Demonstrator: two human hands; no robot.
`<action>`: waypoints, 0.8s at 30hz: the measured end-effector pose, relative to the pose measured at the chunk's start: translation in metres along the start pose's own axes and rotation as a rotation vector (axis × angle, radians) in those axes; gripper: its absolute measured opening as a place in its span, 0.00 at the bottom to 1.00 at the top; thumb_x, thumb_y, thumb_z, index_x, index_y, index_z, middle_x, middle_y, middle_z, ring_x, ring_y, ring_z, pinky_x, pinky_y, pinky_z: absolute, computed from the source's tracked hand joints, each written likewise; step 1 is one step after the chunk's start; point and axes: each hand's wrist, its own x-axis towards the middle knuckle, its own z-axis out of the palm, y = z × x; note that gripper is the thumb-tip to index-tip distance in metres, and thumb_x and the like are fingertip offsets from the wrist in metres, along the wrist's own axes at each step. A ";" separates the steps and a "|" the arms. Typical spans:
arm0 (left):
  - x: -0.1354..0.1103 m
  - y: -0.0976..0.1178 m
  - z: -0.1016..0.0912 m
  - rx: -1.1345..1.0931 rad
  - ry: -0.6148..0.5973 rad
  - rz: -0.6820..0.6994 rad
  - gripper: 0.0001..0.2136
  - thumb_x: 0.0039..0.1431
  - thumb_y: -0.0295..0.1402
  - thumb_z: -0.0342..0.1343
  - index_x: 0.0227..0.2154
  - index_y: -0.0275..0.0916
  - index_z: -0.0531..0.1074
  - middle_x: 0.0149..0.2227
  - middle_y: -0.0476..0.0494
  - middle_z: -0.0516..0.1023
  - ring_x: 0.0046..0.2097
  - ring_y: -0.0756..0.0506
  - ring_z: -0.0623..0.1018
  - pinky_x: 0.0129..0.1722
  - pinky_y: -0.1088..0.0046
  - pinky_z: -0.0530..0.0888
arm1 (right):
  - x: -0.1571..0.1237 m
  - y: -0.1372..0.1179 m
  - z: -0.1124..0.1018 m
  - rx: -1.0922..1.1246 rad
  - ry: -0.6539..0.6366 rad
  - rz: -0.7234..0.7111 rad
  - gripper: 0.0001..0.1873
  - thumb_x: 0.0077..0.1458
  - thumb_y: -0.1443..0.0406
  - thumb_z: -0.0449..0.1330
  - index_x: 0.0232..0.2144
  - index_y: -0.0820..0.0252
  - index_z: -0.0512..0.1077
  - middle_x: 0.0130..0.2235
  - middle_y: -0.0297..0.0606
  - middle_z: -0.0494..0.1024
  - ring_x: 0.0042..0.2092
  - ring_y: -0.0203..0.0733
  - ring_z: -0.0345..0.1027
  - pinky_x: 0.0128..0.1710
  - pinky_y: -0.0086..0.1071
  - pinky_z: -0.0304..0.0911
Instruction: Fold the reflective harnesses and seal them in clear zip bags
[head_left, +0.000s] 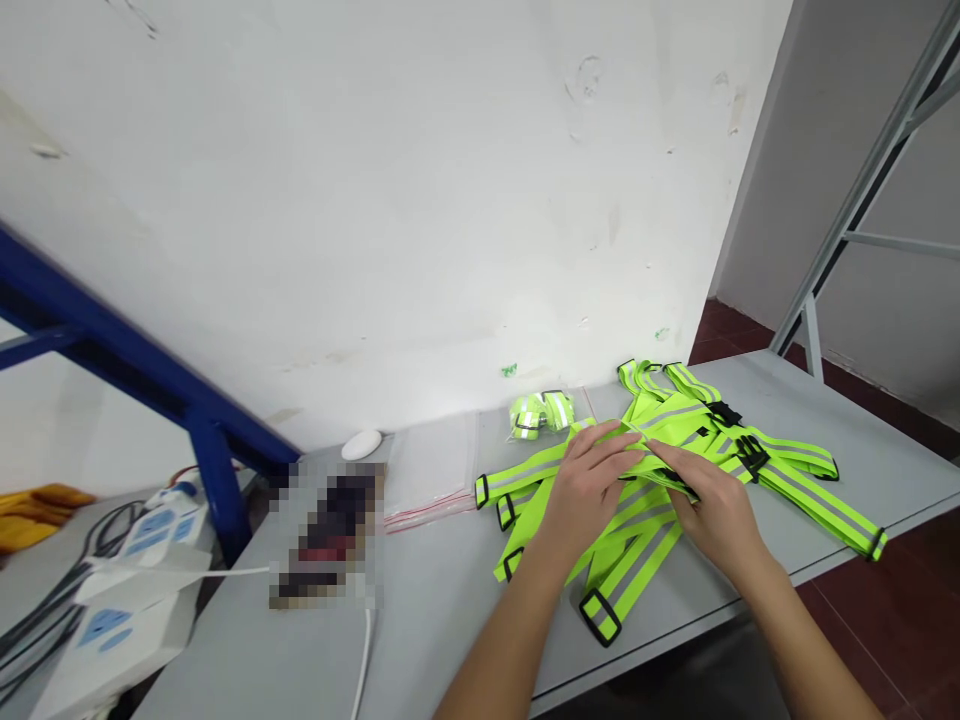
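Note:
A pile of neon-yellow reflective straps (pixel 806 492) with grey stripes, black buckles and black sliders lies spread on the grey table. Over the middle of the pile, my left hand (pixel 589 485) has its fingers bent together against a strap, the thumb side partly hidden. Close beside it, my right hand (pixel 709 500) grips the same bunched reflective strap between thumb and fingers. The two sets of fingertips nearly meet. Behind my hands, a clear bag with rolled reflective straps (pixel 541 414) lies by the wall.
Flat clear zip bags (pixel 431 462) with red seals lie left of the pile. A white oval object (pixel 361 445) and a blurred-out item (pixel 330 540) with a white cable are further left. White power strips (pixel 127 630) stand beyond a blue metal frame (pixel 217 480).

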 end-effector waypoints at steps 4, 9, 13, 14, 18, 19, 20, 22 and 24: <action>0.000 0.002 -0.010 -0.074 -0.039 -0.267 0.41 0.50 0.38 0.66 0.64 0.46 0.50 0.65 0.38 0.59 0.66 0.38 0.58 0.65 0.53 0.53 | 0.008 0.006 -0.020 0.114 -0.088 0.036 0.29 0.51 0.73 0.51 0.56 0.53 0.68 0.53 0.38 0.76 0.53 0.48 0.72 0.52 0.39 0.68; 0.017 -0.004 -0.035 -0.257 -0.243 -0.421 0.50 0.40 0.37 0.71 0.65 0.48 0.49 0.66 0.39 0.58 0.66 0.34 0.57 0.64 0.52 0.55 | 0.049 0.004 -0.060 0.205 -0.381 0.041 0.23 0.54 0.68 0.55 0.52 0.52 0.72 0.47 0.38 0.80 0.45 0.49 0.75 0.42 0.37 0.70; 0.050 -0.014 -0.053 -0.429 -0.441 -0.461 0.29 0.46 0.33 0.66 0.54 0.46 0.69 0.53 0.46 0.76 0.54 0.37 0.74 0.54 0.61 0.70 | 0.099 -0.004 -0.078 0.380 -0.601 0.022 0.13 0.56 0.61 0.57 0.42 0.55 0.76 0.36 0.35 0.80 0.37 0.46 0.72 0.36 0.33 0.66; 0.059 -0.018 -0.055 -0.461 -0.488 -0.457 0.26 0.45 0.34 0.66 0.51 0.44 0.72 0.51 0.47 0.77 0.51 0.38 0.76 0.52 0.62 0.71 | 0.111 -0.004 -0.079 0.426 -0.637 0.014 0.12 0.56 0.59 0.58 0.39 0.56 0.76 0.36 0.35 0.79 0.37 0.45 0.71 0.35 0.32 0.65; 0.082 -0.035 -0.055 -0.609 -0.581 -0.538 0.27 0.42 0.39 0.68 0.49 0.42 0.73 0.48 0.45 0.79 0.52 0.37 0.75 0.52 0.60 0.71 | 0.148 0.000 -0.083 0.539 -0.665 0.056 0.17 0.54 0.53 0.59 0.37 0.60 0.76 0.35 0.35 0.77 0.35 0.43 0.68 0.34 0.31 0.63; 0.084 -0.039 -0.053 -0.682 -0.599 -0.573 0.28 0.42 0.40 0.68 0.49 0.41 0.73 0.48 0.44 0.79 0.52 0.37 0.75 0.52 0.60 0.71 | 0.155 0.002 -0.084 0.548 -0.667 0.068 0.18 0.54 0.52 0.59 0.36 0.60 0.76 0.34 0.35 0.77 0.35 0.42 0.68 0.34 0.31 0.63; 0.086 -0.041 -0.052 -0.762 -0.619 -0.603 0.29 0.41 0.40 0.69 0.49 0.41 0.73 0.47 0.43 0.79 0.51 0.38 0.76 0.51 0.60 0.72 | 0.161 0.004 -0.086 0.550 -0.666 0.080 0.19 0.54 0.51 0.59 0.35 0.61 0.76 0.33 0.35 0.76 0.35 0.42 0.68 0.34 0.31 0.63; 0.089 -0.045 -0.052 -0.916 -0.710 -0.631 0.28 0.39 0.39 0.70 0.46 0.39 0.74 0.46 0.42 0.80 0.48 0.39 0.78 0.49 0.60 0.73 | 0.173 0.008 -0.088 0.537 -0.646 0.104 0.19 0.52 0.50 0.60 0.34 0.61 0.76 0.32 0.35 0.76 0.34 0.43 0.69 0.33 0.32 0.64; 0.094 -0.045 -0.056 -1.001 -0.816 -0.621 0.24 0.41 0.40 0.70 0.42 0.38 0.76 0.44 0.41 0.81 0.46 0.39 0.79 0.48 0.60 0.74 | 0.183 0.011 -0.090 0.496 -0.605 0.119 0.21 0.51 0.49 0.61 0.35 0.61 0.76 0.33 0.36 0.77 0.34 0.43 0.69 0.32 0.31 0.64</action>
